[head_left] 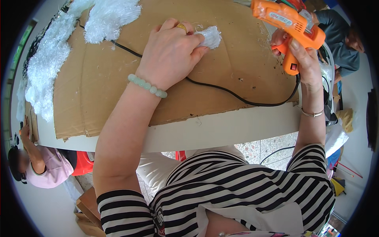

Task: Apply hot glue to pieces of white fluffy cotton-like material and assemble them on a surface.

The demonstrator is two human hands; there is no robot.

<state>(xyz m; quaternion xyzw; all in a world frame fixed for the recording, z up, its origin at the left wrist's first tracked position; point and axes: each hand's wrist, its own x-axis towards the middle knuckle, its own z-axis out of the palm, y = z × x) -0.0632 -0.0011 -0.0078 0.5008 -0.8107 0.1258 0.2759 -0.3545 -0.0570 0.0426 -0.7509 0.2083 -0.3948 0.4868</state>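
My left hand (175, 49) is closed on a small bundle of white, shiny fibre (212, 37), whose fringed end sticks out past my fingertips over the cardboard sheet (237, 67). Up at the right, my right hand (304, 59) grips the handle of an orange glue gun (290, 23). The gun's front end points to the upper left, apart from the bundle. From the bottom of its handle a black cord (244, 100) runs left across the cardboard and passes under my left wrist.
Heaps of white fibre (49, 65) lie along the left side, with another clump (112, 17) at the top. A white tabletop edge (225, 132) borders the cardboard. One person in pink (51, 170) sits at left; another in dark clothing (341, 39) is at upper right. Cardboard boxes (89, 209) stand lower left.
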